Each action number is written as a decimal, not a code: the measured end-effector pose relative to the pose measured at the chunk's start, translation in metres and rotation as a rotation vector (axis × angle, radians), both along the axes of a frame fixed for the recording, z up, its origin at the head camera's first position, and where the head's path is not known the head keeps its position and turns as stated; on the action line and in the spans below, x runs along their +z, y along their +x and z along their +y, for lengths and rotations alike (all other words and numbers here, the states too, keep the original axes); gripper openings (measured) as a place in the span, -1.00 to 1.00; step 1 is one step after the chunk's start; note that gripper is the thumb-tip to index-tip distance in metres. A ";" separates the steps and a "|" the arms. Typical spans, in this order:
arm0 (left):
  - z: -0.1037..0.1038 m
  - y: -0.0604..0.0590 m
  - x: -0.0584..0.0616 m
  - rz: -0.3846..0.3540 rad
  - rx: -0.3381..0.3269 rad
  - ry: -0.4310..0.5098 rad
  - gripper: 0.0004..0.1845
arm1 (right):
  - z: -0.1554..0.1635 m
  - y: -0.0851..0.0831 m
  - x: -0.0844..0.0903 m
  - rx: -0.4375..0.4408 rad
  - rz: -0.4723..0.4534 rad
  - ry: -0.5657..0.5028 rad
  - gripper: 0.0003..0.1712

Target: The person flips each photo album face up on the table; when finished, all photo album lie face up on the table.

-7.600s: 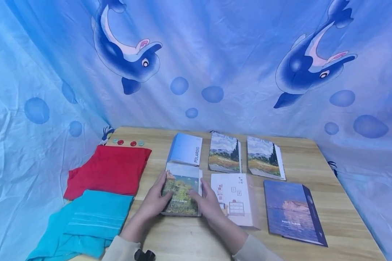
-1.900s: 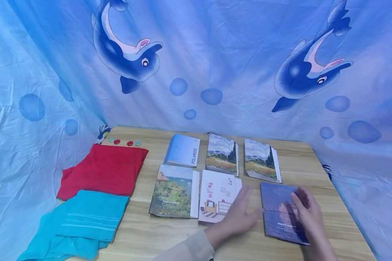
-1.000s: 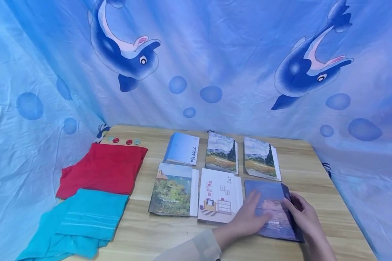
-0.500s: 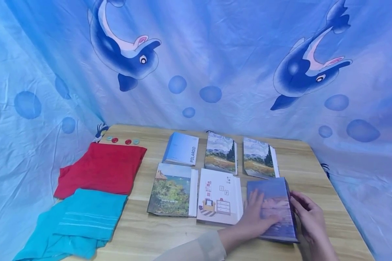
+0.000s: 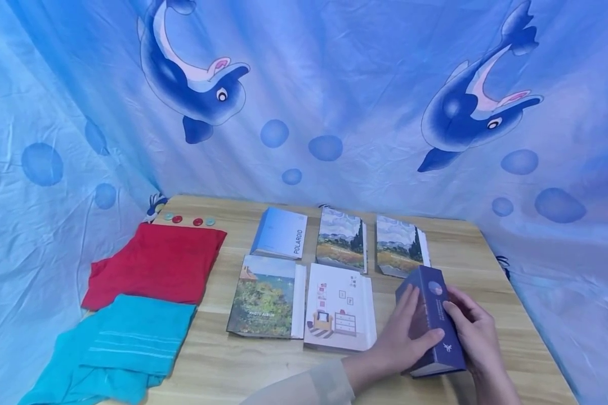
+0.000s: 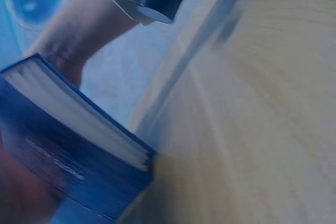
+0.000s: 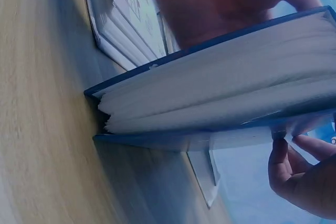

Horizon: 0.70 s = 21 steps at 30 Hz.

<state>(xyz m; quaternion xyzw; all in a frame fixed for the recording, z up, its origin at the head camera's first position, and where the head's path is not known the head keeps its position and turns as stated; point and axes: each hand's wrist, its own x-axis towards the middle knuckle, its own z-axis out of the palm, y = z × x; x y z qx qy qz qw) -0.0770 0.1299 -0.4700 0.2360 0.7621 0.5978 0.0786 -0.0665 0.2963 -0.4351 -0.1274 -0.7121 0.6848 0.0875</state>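
Note:
A thick dark blue photo album [image 5: 437, 315] stands tilted on its long edge at the front right of the wooden table [image 5: 263, 374], spine facing up. My left hand [image 5: 402, 333] holds its left cover, with the thumb across the spine. My right hand [image 5: 468, 329] grips it from the right, fingers over the spine. In the right wrist view the album's white page edges [image 7: 226, 98] show, and my right fingertips [image 7: 286, 166] curl under the cover. In the left wrist view the blue album [image 6: 68, 156] is close up.
Five other albums lie flat in two rows: a Polaroid one [image 5: 282, 232], two field-painting ones [image 5: 342, 239] [image 5: 399, 245], a green landscape one [image 5: 263, 296] and a white one [image 5: 340, 306]. A red cloth [image 5: 157, 261], a teal cloth [image 5: 132, 334] and small buttons [image 5: 187, 220] lie at the left.
Both hands moved from the green album to the blue one, slid it left beside the white album, then tipped it up from flat onto its edge.

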 end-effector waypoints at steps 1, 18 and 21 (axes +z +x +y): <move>-0.002 0.000 0.002 0.028 -0.006 -0.010 -0.10 | -0.002 0.000 0.000 0.009 0.002 0.003 -0.59; -0.033 -0.009 0.014 -0.056 -0.031 0.199 -0.19 | -0.025 -0.001 -0.007 0.209 0.082 -0.062 -0.52; -0.039 -0.012 0.019 -0.058 0.013 0.189 -0.22 | -0.029 -0.004 -0.012 0.241 0.050 0.071 -0.47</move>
